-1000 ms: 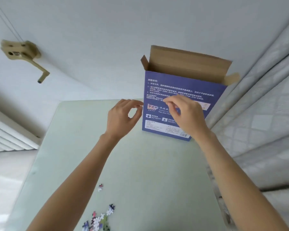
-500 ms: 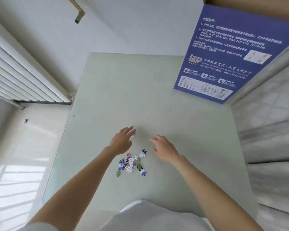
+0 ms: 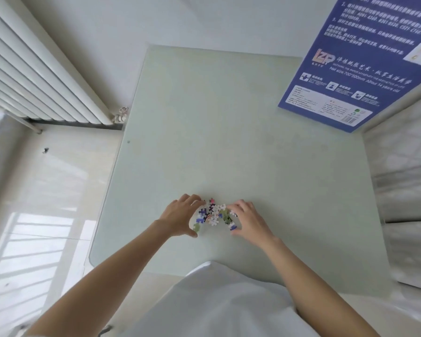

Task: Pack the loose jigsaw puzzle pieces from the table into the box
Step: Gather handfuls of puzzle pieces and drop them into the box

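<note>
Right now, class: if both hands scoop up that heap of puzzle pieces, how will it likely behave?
The puzzle pieces lie loose and unjoined, so they will probably scatter or slip between fingers. They look small and flat, likely light. The left hand and right hand flank them, suiting a cupped scoop.

A small heap of loose, multicoloured pieces (image 3: pixel 214 214) lies flat on the table, between the fingers of both hands and touching them. The tall blue box (image 3: pixel 365 66) stands upright well beyond the fingertips, far right.

Bare table (image 3: pixel 229 142) stretches between the box (image 3: pixel 350 76) and the near edge. The box apparently stands upright, blocking the far right corner.
</note>
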A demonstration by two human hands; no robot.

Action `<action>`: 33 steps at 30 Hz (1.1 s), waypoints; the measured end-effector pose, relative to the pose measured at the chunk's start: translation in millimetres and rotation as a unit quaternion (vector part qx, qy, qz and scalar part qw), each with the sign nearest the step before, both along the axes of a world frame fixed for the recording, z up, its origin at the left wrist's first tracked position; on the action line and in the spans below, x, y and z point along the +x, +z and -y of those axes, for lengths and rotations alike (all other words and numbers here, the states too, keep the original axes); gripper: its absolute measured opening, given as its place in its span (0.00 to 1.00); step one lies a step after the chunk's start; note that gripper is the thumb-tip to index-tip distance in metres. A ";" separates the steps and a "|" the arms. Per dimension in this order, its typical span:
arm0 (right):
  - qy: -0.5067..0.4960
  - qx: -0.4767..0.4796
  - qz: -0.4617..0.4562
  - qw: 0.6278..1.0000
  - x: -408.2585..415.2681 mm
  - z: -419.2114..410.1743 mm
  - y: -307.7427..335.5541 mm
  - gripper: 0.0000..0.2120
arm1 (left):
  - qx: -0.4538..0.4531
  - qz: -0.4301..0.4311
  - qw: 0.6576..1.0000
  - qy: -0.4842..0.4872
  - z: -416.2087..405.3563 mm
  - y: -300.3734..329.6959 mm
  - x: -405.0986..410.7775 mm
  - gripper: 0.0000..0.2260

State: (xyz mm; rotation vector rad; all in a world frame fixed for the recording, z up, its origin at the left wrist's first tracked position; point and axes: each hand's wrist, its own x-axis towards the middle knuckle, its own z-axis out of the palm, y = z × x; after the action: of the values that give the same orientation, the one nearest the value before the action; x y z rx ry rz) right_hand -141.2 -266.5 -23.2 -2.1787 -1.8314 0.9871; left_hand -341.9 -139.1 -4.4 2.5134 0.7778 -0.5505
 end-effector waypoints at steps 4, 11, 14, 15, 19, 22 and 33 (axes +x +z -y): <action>-0.045 -0.001 -0.035 0.998 -7.3 -4.7 1.9 0.25 | -0.009 0.047 0.997 0.053 9.8 -10.5 -4.4 0.31; -0.049 -0.040 -0.031 0.998 -14.3 -27.4 9.9 0.27 | -0.076 0.104 0.986 0.104 -3.4 -18.6 -1.2 0.32; -0.021 -0.046 0.002 0.999 -19.9 -33.5 9.0 0.28 | -0.080 0.122 0.978 0.148 -2.4 -21.0 5.0 0.28; -0.021 -0.040 0.014 0.999 -22.4 -34.5 9.0 0.28 | -0.075 0.131 0.975 0.163 -0.1 -22.1 7.9 0.26; -0.046 -0.027 0.051 0.997 -34.3 -35.4 11.4 0.25 | -0.067 0.132 0.969 0.198 12.5 -20.7 14.1 0.26; -0.061 -0.035 0.080 0.994 -42.1 -31.2 10.9 0.28 | -0.070 0.114 0.972 0.192 24.7 -20.3 14.4 0.31; -0.089 -0.029 0.017 0.995 -61.3 -30.9 3.6 0.27 | -0.059 0.169 0.951 0.252 35.8 -26.9 17.0 0.23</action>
State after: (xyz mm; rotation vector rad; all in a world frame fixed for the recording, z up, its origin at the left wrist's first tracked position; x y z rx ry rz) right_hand -202.5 -235.7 -19.6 -2.3588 -1.6066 0.9829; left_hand -324.9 -174.9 -31.4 2.0982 1.1515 0.0104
